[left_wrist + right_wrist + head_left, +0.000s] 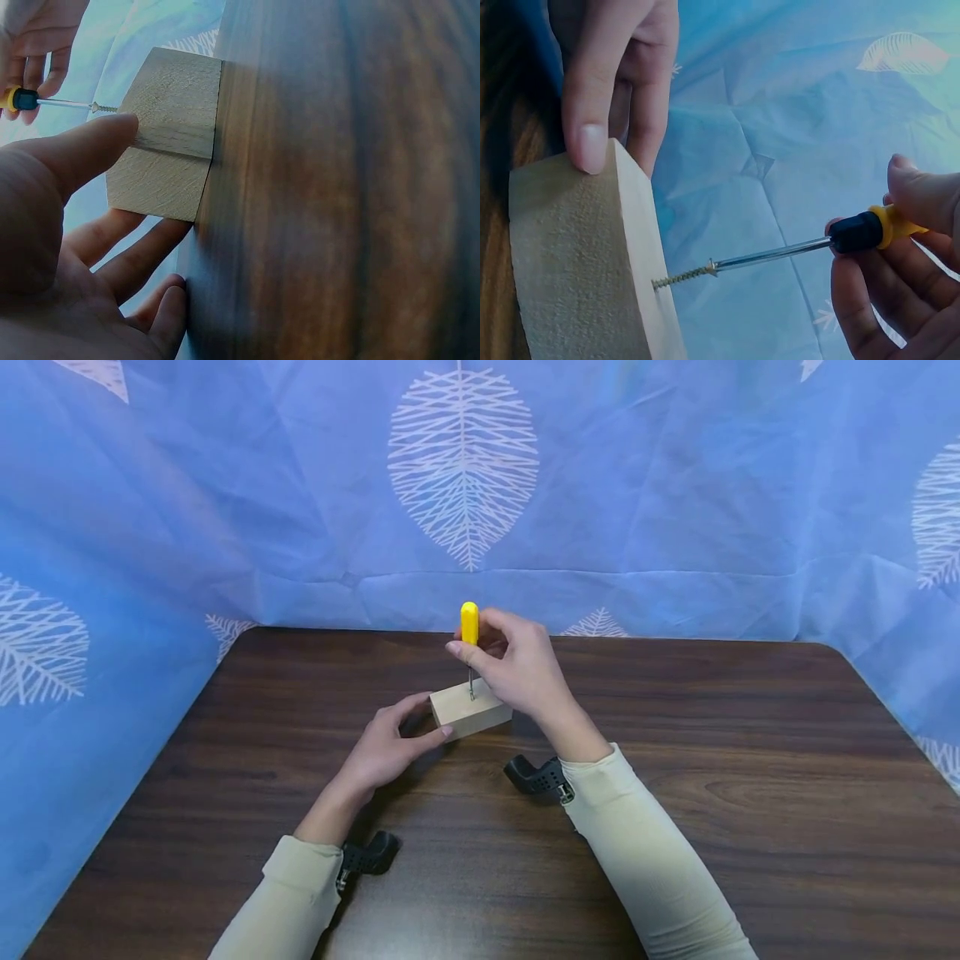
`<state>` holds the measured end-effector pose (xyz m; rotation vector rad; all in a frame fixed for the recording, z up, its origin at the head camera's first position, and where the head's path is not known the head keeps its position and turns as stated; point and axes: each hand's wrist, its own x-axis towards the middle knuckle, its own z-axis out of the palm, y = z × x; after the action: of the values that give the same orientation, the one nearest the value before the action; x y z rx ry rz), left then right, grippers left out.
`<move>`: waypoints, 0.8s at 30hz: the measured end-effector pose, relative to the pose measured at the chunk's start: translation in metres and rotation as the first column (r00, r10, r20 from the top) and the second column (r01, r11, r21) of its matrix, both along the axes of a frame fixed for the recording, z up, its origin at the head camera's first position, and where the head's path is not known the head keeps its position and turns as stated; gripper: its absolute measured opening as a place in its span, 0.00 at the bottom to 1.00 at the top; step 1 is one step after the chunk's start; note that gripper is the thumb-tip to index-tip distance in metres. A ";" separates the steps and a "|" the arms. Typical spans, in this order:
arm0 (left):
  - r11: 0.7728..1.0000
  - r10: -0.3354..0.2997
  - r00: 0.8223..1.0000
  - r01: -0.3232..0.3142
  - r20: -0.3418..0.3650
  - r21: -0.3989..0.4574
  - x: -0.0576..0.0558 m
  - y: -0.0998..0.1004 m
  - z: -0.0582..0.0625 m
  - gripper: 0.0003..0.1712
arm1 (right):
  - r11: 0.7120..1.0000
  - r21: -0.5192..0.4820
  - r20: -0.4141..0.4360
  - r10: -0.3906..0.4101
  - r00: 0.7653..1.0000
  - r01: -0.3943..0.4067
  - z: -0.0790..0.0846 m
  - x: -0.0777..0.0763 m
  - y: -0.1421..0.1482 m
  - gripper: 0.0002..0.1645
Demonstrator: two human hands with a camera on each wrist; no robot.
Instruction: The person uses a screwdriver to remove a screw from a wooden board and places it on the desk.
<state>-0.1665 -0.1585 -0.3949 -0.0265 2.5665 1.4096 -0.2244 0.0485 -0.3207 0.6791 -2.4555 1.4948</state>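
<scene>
A pale wooden block [476,720] lies on the dark table. My left hand [384,747] grips its left end, thumb on the near side and fingers at the far side. A brass-coloured screw [682,277] stands in the block's top face, much of its thread showing above the wood. Upright over it is a screwdriver [469,623] with a yellow handle, black collar and thin metal shaft, its tip at the screw head in the right wrist view. My right hand [528,668] pinches the handle between thumb and fingers.
The brown wood-grain table [712,793] has rounded far corners. Behind and beside it hangs a blue cloth [637,510] with white leaf prints. Black wrist mounts, one on the left [371,853] and one on the right [536,775], stick out from the cream sleeves.
</scene>
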 end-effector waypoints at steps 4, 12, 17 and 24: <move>1.000 -0.019 1.000 0.019 -0.017 -0.004 -0.002 0.000 0.004 0.39 | 1.000 -0.020 -0.037 0.006 0.999 -0.007 0.001 0.000 0.002 0.09; 0.999 -0.033 0.999 0.033 -0.034 0.004 -0.005 -0.003 0.001 0.40 | 0.999 -0.013 0.012 0.043 0.999 -0.043 0.006 0.001 0.003 0.13; 1.000 -0.023 1.000 0.023 -0.017 0.011 -0.003 -0.003 -0.001 0.41 | 0.997 0.003 0.077 0.071 0.994 -0.071 0.009 0.002 0.006 0.21; 0.999 -0.028 0.999 0.028 -0.021 0.022 0.001 0.000 -0.002 0.40 | 0.997 0.059 0.020 0.047 0.999 -0.048 0.010 0.007 0.010 0.25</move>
<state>-0.1652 -0.1582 -0.3973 0.0280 2.5575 1.4351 -0.2177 0.0588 -0.3104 0.7430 -2.5241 1.4570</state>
